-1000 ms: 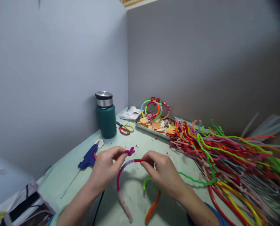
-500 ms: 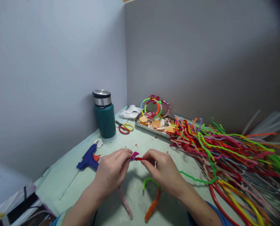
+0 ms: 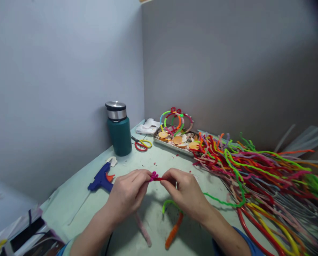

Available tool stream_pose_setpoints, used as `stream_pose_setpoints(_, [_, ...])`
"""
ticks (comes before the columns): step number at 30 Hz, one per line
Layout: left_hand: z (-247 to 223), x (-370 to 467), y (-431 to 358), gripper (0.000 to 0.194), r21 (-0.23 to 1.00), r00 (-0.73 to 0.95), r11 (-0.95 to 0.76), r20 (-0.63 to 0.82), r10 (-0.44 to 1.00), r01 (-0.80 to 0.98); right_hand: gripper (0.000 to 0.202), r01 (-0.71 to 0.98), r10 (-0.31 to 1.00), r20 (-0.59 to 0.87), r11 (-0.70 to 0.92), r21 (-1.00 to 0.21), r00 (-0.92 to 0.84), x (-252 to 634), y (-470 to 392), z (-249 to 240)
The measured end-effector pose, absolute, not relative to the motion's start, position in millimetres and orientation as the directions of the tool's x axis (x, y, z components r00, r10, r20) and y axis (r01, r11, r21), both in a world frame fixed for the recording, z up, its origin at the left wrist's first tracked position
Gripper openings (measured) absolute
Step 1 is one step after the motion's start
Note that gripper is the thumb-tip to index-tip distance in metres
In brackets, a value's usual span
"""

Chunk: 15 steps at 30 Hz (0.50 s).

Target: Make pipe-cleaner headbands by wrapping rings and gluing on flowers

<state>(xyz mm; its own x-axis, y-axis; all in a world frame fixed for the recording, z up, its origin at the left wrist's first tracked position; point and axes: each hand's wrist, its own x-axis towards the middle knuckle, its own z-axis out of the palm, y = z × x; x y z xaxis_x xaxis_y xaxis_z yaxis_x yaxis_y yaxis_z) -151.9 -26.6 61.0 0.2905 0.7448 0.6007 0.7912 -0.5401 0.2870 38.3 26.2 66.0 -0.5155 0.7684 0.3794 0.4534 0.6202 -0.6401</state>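
Note:
Between my hands, above the middle of the table, is a small looped magenta piece (image 3: 154, 175) with a red twisted pipe cleaner (image 3: 158, 179) running from it. My left hand (image 3: 129, 188) pinches the magenta end, fingertips together. The red end is pinched between thumb and forefinger of my right hand (image 3: 184, 190). Below my wrists, a pink fuzzy strip (image 3: 143, 231) lies at the left, and an orange fuzzy piece (image 3: 173, 233) beside a bright green curved one (image 3: 169, 202) lies near my right wrist.
A blue glue gun (image 3: 101, 179) lies left, before a teal bottle (image 3: 120, 137). Scissors (image 3: 142, 145) lie behind. A metal tray (image 3: 172, 146) holds shells, discs and colourful rings (image 3: 175, 122). Many pipe cleaners (image 3: 257, 167) cover the right side.
The magenta loops have turned slightly and show a little more clearly between my fingertips. Both hands keep their pinch and have barely moved.

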Motion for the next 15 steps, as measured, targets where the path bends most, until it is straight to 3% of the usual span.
stream_pose_setpoints(5, [61.3, -150.6, -27.6, 0.022, 0.364, 0.220, -0.512, 0.605, 0.765, 0.778, 0.011, 0.421, 0.759, 0.402, 0.630, -0.653, -0.512, 37.7, 25.6, 65.7])
stream_pose_setpoints(8, [62.2, -149.3, -27.5, 0.028, 0.358, 0.210, -0.504, 0.613, 0.762, 0.786, 0.011, 0.413, 0.756, 0.413, 0.634, -0.654, -0.508, 37.0, 24.9, 65.7])
stream_pose_setpoints(15, [64.3, -144.4, -25.0, 0.020, 0.333, 0.237, -0.544, 0.642, 0.729, 0.770, 0.012, 0.411, 0.754, 0.425, 0.639, -0.650, -0.500, 35.4, 23.0, 65.4])
